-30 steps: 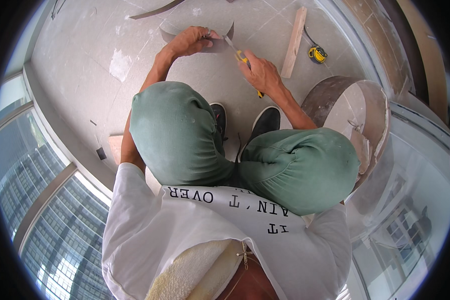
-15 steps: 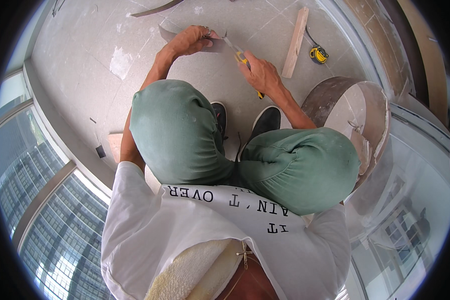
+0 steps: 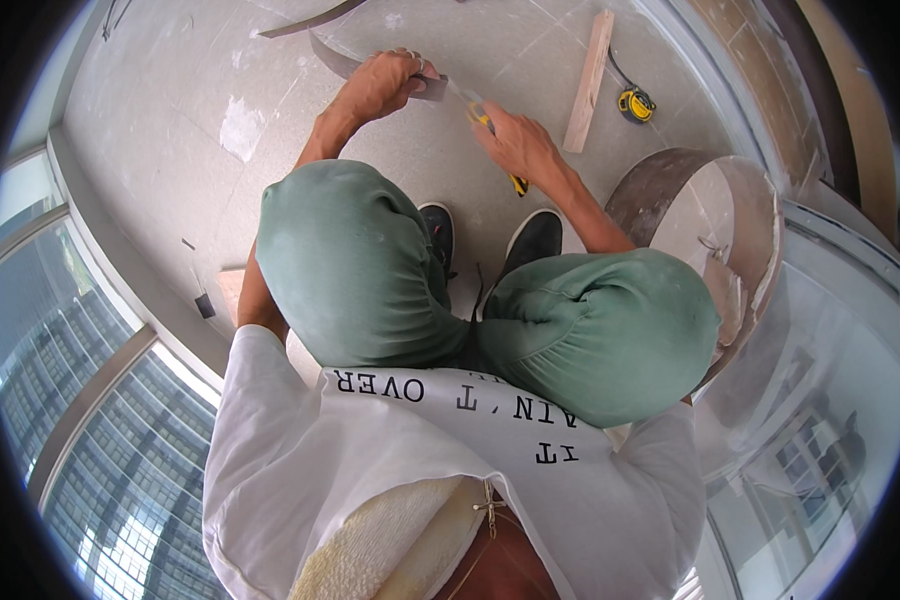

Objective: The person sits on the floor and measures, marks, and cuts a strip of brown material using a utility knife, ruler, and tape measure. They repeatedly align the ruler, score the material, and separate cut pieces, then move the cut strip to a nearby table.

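Note:
My left hand [image 3: 382, 84] is closed around a dark grey-brown, thin, curved strip [image 3: 332, 58], whose short end [image 3: 436, 91] sticks out past the fingers. In my right hand [image 3: 522, 145] is a utility knife [image 3: 481, 114] with a yellow and grey handle; its lower end shows below the palm. The knife's front is blurred and sits close to the strip's short end. Whether the blade touches the strip I cannot tell. Both hands are beyond my bent knees, above the tiled floor [image 3: 300, 110].
Right of my hands lie a narrow wooden batten [image 3: 588, 85] and a yellow-black tape measure [image 3: 636, 104]. A large brown coil of banding [image 3: 660, 190] stands beside my right knee. Another curved strip [image 3: 315, 19] lies at the far side. Windows [image 3: 80, 400] line the left; glass panels, the right.
The knife's tip has dropped from above the strip's edge to beside its short end, and is now blurred. The strip's far end has tilted up slightly; the left hand has barely moved.

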`<state>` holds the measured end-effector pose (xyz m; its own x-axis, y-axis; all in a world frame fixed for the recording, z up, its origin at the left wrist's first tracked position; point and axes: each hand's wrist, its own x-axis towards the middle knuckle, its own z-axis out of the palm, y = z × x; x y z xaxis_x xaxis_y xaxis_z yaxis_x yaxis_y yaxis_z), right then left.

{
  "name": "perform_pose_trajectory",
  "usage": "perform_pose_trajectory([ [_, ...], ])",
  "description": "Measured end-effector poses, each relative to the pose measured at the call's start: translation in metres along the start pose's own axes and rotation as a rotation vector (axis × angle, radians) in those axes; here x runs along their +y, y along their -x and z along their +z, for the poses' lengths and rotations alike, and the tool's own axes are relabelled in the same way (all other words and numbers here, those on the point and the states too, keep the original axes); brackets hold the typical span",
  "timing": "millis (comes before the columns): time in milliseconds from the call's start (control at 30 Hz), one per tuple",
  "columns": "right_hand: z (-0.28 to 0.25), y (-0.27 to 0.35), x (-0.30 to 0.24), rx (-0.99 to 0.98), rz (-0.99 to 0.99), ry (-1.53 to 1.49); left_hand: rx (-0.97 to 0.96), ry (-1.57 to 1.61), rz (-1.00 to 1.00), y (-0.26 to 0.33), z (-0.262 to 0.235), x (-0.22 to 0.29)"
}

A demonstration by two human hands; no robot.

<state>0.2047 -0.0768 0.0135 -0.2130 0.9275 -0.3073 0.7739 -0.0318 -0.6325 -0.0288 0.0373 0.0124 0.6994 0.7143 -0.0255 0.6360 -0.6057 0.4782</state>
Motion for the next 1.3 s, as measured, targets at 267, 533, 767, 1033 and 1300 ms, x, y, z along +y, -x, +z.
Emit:
perform_pose_trajectory([
  [267, -0.008, -0.006, -0.003, -0.096, -0.027, -0.084, 0.017, 0.152, -0.010, 0.010, 0.000, -0.014],
  [533, -0.012, 0.007, -0.007, -0.039, 0.009, -0.065, -0.085, 0.281, -0.196, 0.014, -0.023, 0.004],
  [767, -0.002, 0.007, -0.002, -0.049, -0.039, -0.083, -0.041, 0.157, -0.073, 0.015, -0.009, -0.005],
  [1033, -0.003, 0.005, -0.005, -0.080, -0.034, -0.078, -0.011, 0.025, 0.128, 0.017, -0.005, -0.014],
  [1300, -0.004, 0.002, -0.017, -0.053, 0.007, -0.037, -0.034, 0.170, -0.022, 0.009, -0.014, -0.001],
])
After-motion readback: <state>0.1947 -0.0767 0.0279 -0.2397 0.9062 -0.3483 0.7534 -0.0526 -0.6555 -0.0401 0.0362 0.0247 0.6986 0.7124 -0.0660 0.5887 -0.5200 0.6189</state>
